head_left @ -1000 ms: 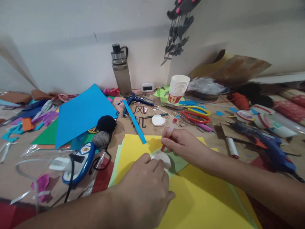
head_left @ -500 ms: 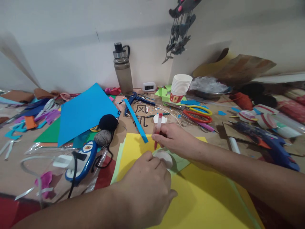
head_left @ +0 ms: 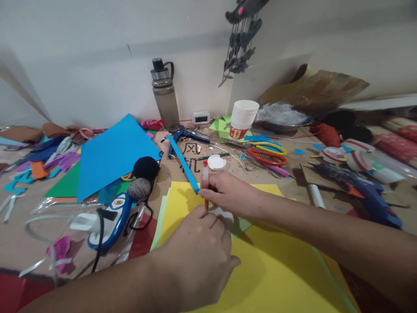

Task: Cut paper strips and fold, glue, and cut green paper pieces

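My right hand [head_left: 228, 193] grips a red marker [head_left: 205, 174] upright, its tip pointing down close to the fingertips of my left hand [head_left: 200, 256]. The left hand lies with curled fingers over a white disc [head_left: 225, 214], pressing it down; most of the disc is covered by both hands. Under it is a piece of light green paper [head_left: 241, 226], lying on a large yellow sheet [head_left: 270, 265]. A blue paper strip [head_left: 183, 163] reaches the yellow sheet near the marker. Just beyond my right hand lies a small white round lid [head_left: 216, 162].
Scissors [head_left: 267, 155] and stacked paper cups [head_left: 244, 117] stand behind on the right; a glue gun [head_left: 361, 189] lies further right. On the left are blue paper [head_left: 110, 156], yarn balls [head_left: 146, 168] and a blue-white device [head_left: 112, 221]. A bottle [head_left: 165, 98] stands by the wall.
My right hand has moved left and slightly down with the marker, passing round the disc's edge toward my left fingertips. The left hand stays nearly still. The view has shifted slightly.
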### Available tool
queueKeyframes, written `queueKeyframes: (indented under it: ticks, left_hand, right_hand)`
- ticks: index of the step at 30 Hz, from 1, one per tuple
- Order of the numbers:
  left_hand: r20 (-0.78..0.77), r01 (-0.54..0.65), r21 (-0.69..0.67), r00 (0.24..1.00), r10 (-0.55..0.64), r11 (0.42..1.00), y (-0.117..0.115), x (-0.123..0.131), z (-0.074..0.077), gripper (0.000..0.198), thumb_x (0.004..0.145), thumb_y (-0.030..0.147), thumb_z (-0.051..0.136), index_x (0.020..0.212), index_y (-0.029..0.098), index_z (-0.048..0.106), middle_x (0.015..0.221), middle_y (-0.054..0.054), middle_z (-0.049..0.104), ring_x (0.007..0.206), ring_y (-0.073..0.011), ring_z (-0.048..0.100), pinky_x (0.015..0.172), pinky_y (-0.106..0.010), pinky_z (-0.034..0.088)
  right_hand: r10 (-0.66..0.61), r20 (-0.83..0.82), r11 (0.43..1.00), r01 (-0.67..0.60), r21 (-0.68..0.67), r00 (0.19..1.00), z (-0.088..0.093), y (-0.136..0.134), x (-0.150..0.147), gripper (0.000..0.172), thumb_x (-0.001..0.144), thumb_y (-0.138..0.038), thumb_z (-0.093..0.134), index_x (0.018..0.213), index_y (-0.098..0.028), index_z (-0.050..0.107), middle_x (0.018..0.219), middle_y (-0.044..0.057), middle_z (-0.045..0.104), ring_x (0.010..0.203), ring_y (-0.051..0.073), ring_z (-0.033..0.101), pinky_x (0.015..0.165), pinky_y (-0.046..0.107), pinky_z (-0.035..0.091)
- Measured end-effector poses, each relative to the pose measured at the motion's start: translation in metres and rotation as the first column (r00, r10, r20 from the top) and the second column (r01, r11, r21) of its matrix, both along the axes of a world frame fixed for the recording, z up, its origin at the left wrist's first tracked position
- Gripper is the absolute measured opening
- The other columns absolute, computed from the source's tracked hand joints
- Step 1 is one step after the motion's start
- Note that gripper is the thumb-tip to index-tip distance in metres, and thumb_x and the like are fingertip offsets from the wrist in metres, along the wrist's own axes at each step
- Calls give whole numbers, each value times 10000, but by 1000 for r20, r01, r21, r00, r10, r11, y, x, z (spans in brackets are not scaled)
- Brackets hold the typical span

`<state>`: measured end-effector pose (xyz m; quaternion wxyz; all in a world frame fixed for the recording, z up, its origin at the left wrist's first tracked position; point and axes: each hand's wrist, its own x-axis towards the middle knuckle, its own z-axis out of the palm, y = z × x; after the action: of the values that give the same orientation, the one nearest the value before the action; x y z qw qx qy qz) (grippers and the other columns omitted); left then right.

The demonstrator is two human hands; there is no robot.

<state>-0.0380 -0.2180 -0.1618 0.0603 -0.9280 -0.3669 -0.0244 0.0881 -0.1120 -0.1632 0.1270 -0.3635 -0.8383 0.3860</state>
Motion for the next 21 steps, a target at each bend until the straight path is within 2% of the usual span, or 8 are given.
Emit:
queueKeyframes:
  ticks: [5,9,15,18,21]
  left_hand:
    - [15,-15,-84,1000,16,996,1,1,2,387,912,419,436,925,114,675,893,-119,691,844,-233,614,801,-397,394]
    - [40,-20,-161,999,27,987,4,0,11,333,874,415,497,941,119,632,857,-104,666,801,-238,601,773,-402,403]
    - [-34,-14,-233,999,6,972,13,-1,28,178,825,215,475,946,135,577,807,-78,644,722,-215,592,724,-380,411]
    - [-84,1,-173,996,-15,985,5,3,26,209,827,238,465,967,123,569,837,-101,654,743,-222,604,775,-402,406]
    - [-155,24,-36,988,-30,999,-10,11,18,273,834,273,466,1020,96,558,873,-148,654,822,-267,609,792,-423,392]
  right_hand:
    - [-22,-4,999,22,-23,1000,4,2,6,203,859,-214,479,682,-172,569,676,18,654,597,114,541,544,224,356]
    - [-94,-4,993,94,-65,996,2,3,13,200,863,-212,482,689,-170,570,660,13,651,578,109,532,538,223,354]
    - [-212,-125,977,211,-22,969,-2,-4,33,286,892,-300,473,687,-165,620,627,8,588,566,114,510,536,229,364]
    - [-249,-200,967,256,10,948,-1,-14,44,313,899,-362,475,710,-166,629,694,29,606,608,133,534,561,245,393]
    - [-235,-228,969,246,24,945,4,-26,48,294,904,-373,477,751,-171,627,754,40,628,666,148,563,594,249,415]
